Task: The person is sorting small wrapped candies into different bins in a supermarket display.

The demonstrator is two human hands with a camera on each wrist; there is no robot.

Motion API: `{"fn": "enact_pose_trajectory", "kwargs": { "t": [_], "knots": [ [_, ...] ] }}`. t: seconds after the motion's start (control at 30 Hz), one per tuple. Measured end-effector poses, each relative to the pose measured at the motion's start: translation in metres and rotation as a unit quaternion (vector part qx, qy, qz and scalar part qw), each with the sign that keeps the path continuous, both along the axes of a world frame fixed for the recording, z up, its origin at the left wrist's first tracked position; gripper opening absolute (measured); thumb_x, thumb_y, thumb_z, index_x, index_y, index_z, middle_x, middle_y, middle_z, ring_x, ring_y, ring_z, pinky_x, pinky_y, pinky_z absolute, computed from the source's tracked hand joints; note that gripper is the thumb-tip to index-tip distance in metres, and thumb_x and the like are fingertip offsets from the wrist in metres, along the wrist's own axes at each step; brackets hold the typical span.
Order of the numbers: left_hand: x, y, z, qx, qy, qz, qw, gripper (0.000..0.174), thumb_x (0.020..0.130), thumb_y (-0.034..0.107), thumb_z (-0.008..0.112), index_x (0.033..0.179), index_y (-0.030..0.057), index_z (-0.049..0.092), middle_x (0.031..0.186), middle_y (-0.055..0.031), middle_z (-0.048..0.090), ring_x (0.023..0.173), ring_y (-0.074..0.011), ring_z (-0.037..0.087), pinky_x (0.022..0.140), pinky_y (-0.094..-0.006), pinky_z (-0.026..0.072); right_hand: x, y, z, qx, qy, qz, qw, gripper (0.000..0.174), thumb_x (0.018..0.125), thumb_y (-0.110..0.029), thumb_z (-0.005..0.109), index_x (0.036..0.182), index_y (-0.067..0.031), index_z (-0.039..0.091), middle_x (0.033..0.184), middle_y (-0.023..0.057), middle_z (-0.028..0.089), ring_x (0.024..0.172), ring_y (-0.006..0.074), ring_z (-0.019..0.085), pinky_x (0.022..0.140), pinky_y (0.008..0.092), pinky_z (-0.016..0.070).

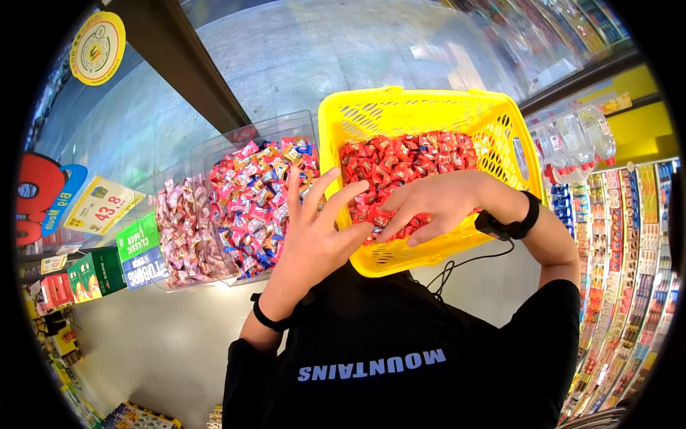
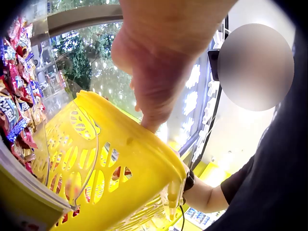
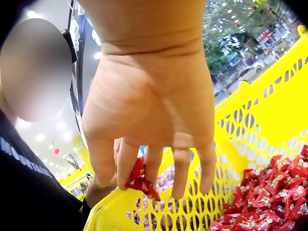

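In the head view, the left hand (image 1: 314, 239) is spread over the near left rim of the yellow basket (image 1: 429, 259), its thumb tip beside the right hand's fingers. The right hand (image 1: 450, 204) reaches over the red wrapped candies (image 1: 407, 157) inside the basket. Seen in the right wrist view, the right hand (image 3: 149, 110) points its fingers down, and a red wrapped candy (image 3: 142, 182) is pinched between two of them. In the left wrist view, the left hand (image 2: 161, 82) is above the basket's rim (image 2: 144, 137); its fingertips are mostly hidden.
Clear bins of mixed candies (image 1: 250, 207) and pink-wrapped candies (image 1: 184, 229) stand against the basket's left side. A price sign (image 1: 103, 205) is farther left. Plastic bottles (image 1: 572, 143) and stocked shelves (image 1: 618, 250) lie to the right. A black cable (image 1: 446, 270) hangs below the right wrist.
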State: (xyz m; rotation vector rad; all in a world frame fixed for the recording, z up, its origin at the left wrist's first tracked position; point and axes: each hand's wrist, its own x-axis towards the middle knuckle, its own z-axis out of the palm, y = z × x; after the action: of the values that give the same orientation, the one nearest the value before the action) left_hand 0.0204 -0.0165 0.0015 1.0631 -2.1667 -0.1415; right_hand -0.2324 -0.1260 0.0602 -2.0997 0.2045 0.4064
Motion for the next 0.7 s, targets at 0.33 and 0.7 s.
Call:
{"fn": "enact_pose_trajectory", "kwargs": {
  "t": [0.33,0.7],
  "knots": [
    [0.049,0.012,-0.037,-0.049,0.091,0.227,0.968,0.014,0.081,0.010,0.086,0.090,0.0181,0.079,0.134,-0.0079,0.064,0.145,-0.0384,0.044,0.125,-0.0618,0.0253,-0.010,-0.042,-0.068,-0.247,0.079,-0.090,0.962,0.046,0.094,-0.031,0.076,0.137,-0.0138,0.071,0.153,0.0194,0.056,0.139,0.0408,0.055,0.114,0.0522,0.0464],
    [0.071,0.030,-0.091,0.061,0.025,0.307,0.950,0.010,0.088,0.021,0.083,0.093,0.0177,0.075,0.143,-0.0073,0.057,0.148,-0.0422,0.039,0.126,-0.0671,0.0181,0.014,-0.055,-0.183,-0.545,0.120,-0.093,0.824,0.041,0.088,-0.026,0.070,0.128,-0.0200,0.075,0.155,0.0083,0.056,0.139,0.0329,0.052,0.105,0.0597,0.0504]
  ]
}}
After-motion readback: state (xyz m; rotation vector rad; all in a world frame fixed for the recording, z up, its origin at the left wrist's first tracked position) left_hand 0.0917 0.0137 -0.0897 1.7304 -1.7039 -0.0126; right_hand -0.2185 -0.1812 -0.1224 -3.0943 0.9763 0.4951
